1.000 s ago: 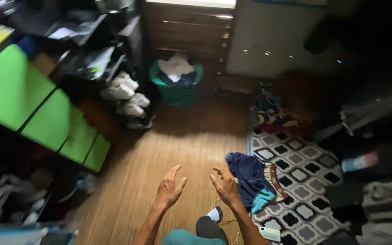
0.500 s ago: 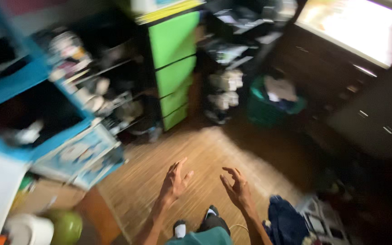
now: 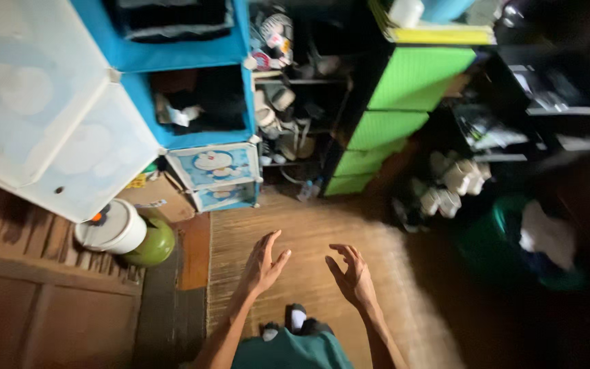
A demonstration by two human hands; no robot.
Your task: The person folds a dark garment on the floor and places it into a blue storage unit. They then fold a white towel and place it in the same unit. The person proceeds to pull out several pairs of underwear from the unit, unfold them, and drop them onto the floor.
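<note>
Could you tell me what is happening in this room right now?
A person stands on a woven floor mat, both hands empty and open in front of them. The left hand and right hand hang apart, fingers spread, touching nothing. Ahead stand a blue cube shelf and green drawers.

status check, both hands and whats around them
Left hand open, empty. Right hand open, empty. Both over woven mat; blue cube shelf ahead-left. Nothing between the hands.

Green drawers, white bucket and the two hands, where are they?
Green drawers [image 3: 418, 78]: head view, top drawer's front.
White bucket [image 3: 112, 229]: head view, its lid.
Left hand [image 3: 262, 263]: head view, its back.
Right hand [image 3: 355, 277]: head view, its back.
</note>
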